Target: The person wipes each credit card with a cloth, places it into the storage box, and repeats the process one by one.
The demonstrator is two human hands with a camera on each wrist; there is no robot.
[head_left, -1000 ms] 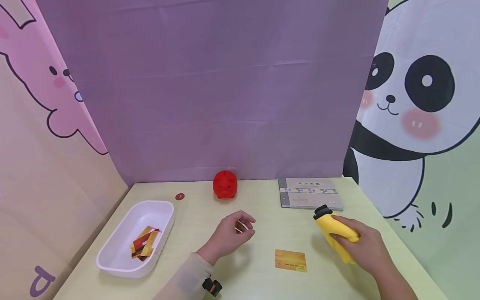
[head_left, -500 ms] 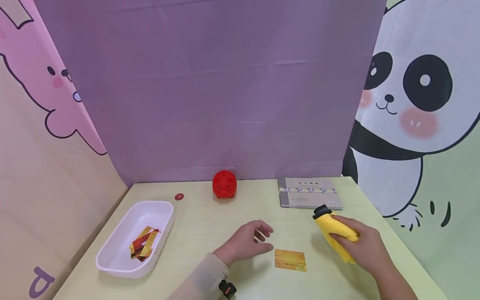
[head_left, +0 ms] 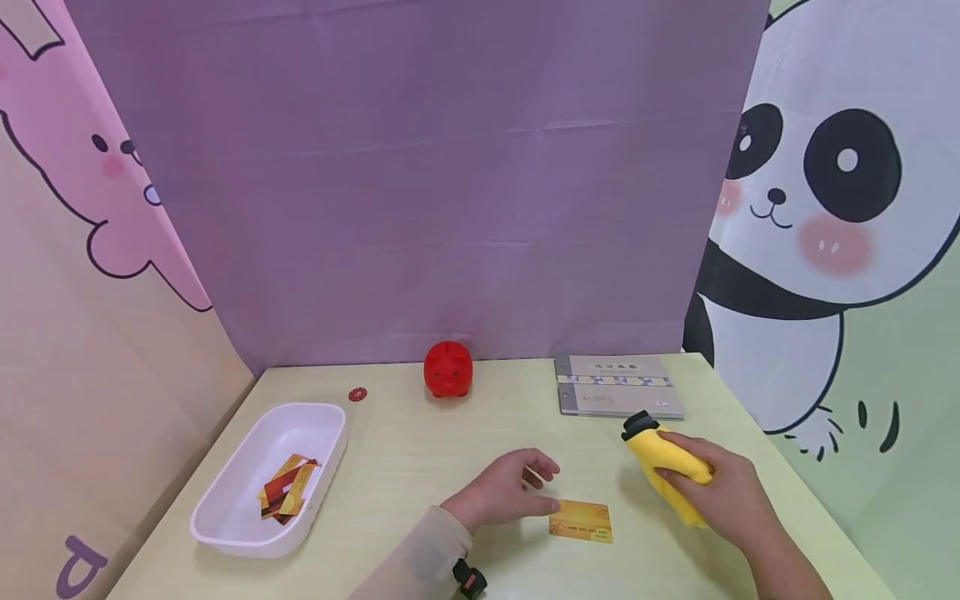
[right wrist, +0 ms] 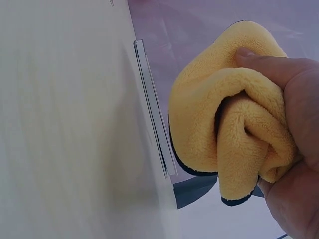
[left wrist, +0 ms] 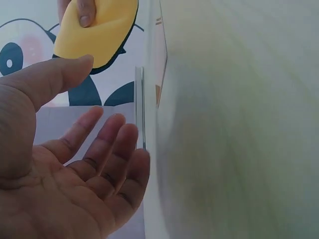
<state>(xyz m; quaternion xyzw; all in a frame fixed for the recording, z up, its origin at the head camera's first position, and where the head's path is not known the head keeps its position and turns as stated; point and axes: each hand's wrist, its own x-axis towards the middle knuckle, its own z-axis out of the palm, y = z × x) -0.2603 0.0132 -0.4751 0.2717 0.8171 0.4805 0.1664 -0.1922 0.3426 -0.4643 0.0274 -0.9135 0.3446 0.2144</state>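
Note:
My right hand (head_left: 723, 487) grips a bunched yellow cloth (right wrist: 199, 119) with a dark edging, held above the right side of the table. A gold bank card (head_left: 581, 522) lies flat on the table between my hands. Over the card's left edge reaches my left hand (head_left: 510, 490), its thumb overlapping the card's corner in the head view. Nothing is between the fingers of the left hand (left wrist: 75, 164), which are loosely bent in the left wrist view.
A white plastic basin (head_left: 210, 508) with several red and gold cards (head_left: 288, 487) stands at the left. Farther back are a small red disc (head_left: 357, 394), a red piggy bank (head_left: 447, 371) and grey books (head_left: 618, 392). A purple curtain (head_left: 420, 183) hangs behind the table (head_left: 420, 442).
My left hand has moved right and slightly toward me, from the middle of the table to the card's edge. The right hand with the cloth has barely shifted.

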